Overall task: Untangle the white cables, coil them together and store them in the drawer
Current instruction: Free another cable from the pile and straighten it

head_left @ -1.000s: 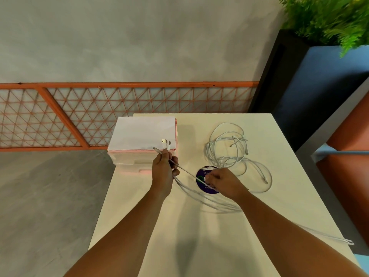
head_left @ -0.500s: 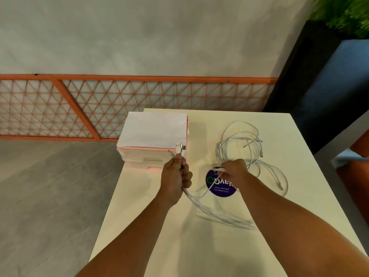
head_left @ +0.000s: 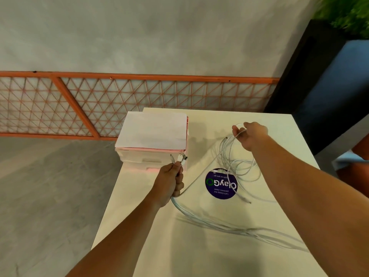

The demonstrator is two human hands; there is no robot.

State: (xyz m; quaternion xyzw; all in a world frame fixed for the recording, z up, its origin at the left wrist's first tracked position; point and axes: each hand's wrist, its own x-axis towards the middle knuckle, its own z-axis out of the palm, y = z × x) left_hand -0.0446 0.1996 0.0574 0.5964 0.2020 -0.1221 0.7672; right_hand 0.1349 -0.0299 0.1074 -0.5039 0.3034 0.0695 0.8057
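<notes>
My left hand (head_left: 172, 181) grips a bundle of white cable ends, their plugs (head_left: 180, 157) sticking up just in front of the drawer unit (head_left: 153, 148). From that fist several white cables (head_left: 209, 220) sweep down and to the right across the cream table (head_left: 199, 252). My right hand (head_left: 250, 134) is lifted over the far right of the table and holds a loop of white cable. Below it loose coils (head_left: 239, 164) hang and lie tangled, one plug end (head_left: 248, 201) resting on the table. The drawer unit is pink and translucent, its drawers closed, white paper on top.
A round purple sticker (head_left: 220, 184) lies on the table under the coils. An orange lattice fence (head_left: 119, 104) runs behind the table along a grey wall. A dark planter (head_left: 319, 80) with a green plant stands at the right. Grey floor lies left of the table.
My right hand has moved from the purple sticker up and away to the far right, lifting a cable loop. My left hand keeps its grip on the plug ends near the drawer unit.
</notes>
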